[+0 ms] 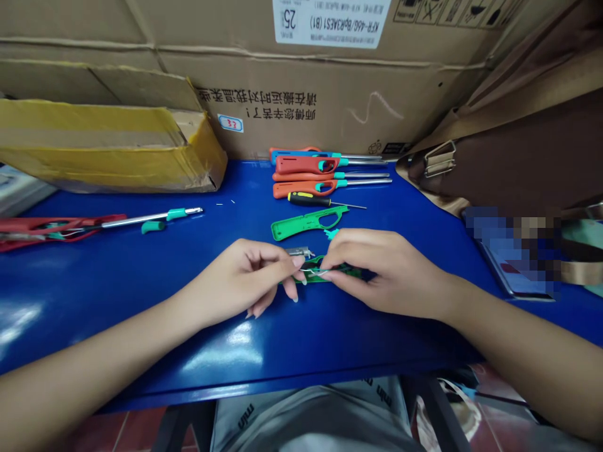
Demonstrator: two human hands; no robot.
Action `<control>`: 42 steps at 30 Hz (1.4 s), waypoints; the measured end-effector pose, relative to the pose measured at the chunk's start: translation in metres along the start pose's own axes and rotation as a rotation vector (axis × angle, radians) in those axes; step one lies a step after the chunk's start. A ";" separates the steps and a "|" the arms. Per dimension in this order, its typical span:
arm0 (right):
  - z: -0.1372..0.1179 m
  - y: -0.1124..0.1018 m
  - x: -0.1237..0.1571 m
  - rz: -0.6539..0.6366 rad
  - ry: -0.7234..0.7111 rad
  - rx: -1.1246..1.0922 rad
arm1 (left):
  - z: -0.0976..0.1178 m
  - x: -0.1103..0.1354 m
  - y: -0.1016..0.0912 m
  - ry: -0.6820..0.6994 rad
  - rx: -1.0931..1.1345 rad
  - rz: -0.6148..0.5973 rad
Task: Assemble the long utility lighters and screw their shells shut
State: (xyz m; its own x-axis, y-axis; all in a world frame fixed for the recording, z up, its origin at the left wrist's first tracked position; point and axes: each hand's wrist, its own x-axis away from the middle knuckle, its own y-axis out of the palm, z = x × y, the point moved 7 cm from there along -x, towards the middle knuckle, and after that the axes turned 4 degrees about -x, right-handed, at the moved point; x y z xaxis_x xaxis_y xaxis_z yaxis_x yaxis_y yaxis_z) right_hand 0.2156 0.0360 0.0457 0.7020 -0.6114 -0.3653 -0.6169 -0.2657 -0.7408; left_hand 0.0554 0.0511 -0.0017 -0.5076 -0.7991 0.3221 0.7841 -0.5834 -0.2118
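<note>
My left hand (261, 273) and my right hand (391, 270) meet above the table, each pinching a thin white wire (318, 272) between thumb and fingertips. Under my fingers lies a green lighter shell half (313, 279), largely hidden by both hands. A silvery gas-tank part (298, 252) shows just behind my left fingertips. Farther back rests the other green shell half (306, 223), its hollow side up. A small teal piece (332, 234) sits at the back of my right fingers.
Several assembled lighters (306, 164) and a black-yellow screwdriver (308, 199) lie behind. At left are an opened red lighter (101, 221), a teal cap (153, 226) and a yellow-taped box (117, 169). A phone (511, 276) and brown bag (522, 144) stand right; cardboard (330, 125) walls the back.
</note>
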 end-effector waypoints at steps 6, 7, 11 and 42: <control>-0.003 0.010 0.000 -0.024 0.044 -0.012 | -0.001 0.000 0.003 -0.014 0.095 -0.016; -0.003 0.010 0.000 -0.011 0.052 -0.013 | -0.002 0.001 0.004 -0.011 0.092 -0.018; -0.003 0.010 0.000 0.042 0.064 0.000 | -0.003 0.001 0.005 0.016 0.061 -0.035; -0.006 0.013 0.000 -0.034 0.071 0.344 | 0.007 0.011 0.002 0.268 -0.272 0.122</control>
State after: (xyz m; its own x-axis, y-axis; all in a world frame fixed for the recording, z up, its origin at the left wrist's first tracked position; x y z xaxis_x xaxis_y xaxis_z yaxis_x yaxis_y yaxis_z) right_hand 0.2050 0.0281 0.0397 0.6862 -0.6598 -0.3063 -0.4293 -0.0275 -0.9027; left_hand 0.0541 0.0419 0.0078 -0.5204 -0.8532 0.0348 0.7393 -0.4706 -0.4817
